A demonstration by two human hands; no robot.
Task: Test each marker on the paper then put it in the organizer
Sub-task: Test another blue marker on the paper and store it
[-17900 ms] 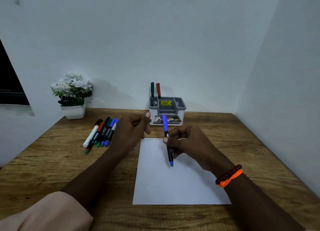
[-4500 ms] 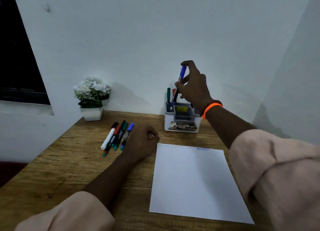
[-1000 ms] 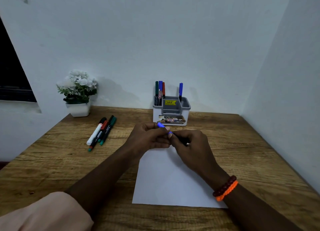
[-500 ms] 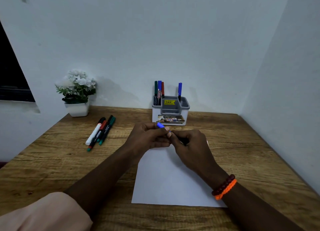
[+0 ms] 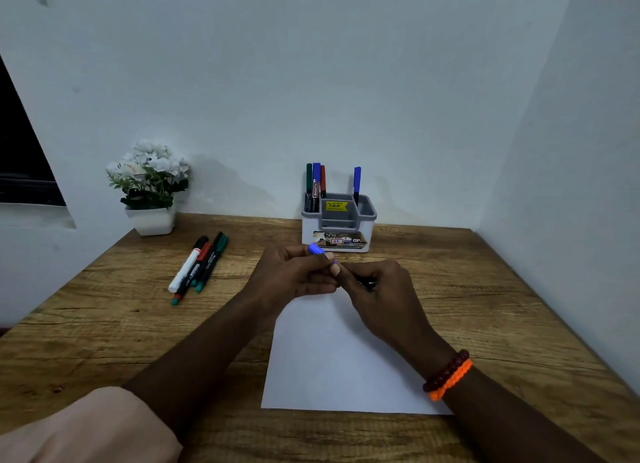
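Left hand [image 5: 294, 275] fingers curled, pinching blue cap [image 5: 316, 249]. Right hand [image 5: 377, 289] grips marker [image 5: 367, 283] body (mostly hidden), both above paper [image 5: 332, 358].

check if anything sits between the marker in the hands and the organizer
Nothing visible does. The left hand and right hand hold the blue marker over the paper's far edge, and only bare table lies between it and the organizer. The loose markers lie off to the left.

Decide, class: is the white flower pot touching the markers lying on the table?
Apart. The head view shows bare wood between the flower pot and the loose markers on the table.
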